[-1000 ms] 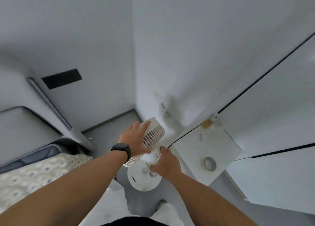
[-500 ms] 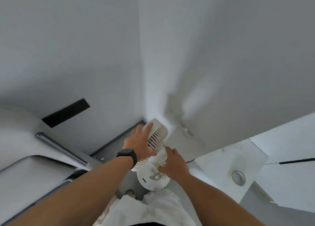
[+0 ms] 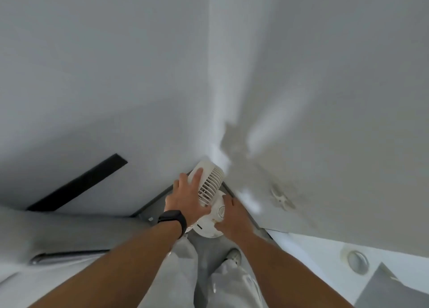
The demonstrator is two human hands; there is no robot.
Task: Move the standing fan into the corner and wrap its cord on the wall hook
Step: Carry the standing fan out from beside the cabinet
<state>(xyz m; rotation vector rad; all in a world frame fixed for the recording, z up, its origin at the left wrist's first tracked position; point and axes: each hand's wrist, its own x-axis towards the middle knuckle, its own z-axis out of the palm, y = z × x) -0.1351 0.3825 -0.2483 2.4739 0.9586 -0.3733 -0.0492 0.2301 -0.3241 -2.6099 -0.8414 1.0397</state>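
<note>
A small white standing fan (image 3: 212, 182) with a slatted grille stands close to where two white walls meet, its round base (image 3: 205, 230) low over the grey floor. My left hand (image 3: 185, 198), with a black watch on the wrist, grips the fan head from the left. My right hand (image 3: 231, 217) holds the fan's body just under the head, fingers curled round it. A pale wall hook (image 3: 279, 197) sticks out of the right wall, to the right of the fan. The cord is hidden.
A white cabinet top (image 3: 325, 256) with a roll of tape (image 3: 357, 261) lies at the lower right. A grey padded headboard (image 3: 58, 228) and bed edge fill the lower left. A black rectangle (image 3: 79, 183) marks the left wall. My legs and shoe (image 3: 233, 256) are below.
The fan has moved deeper into the corner with both hands on it. The view has shifted forward, and the wall hook now shows to the fan's right.
</note>
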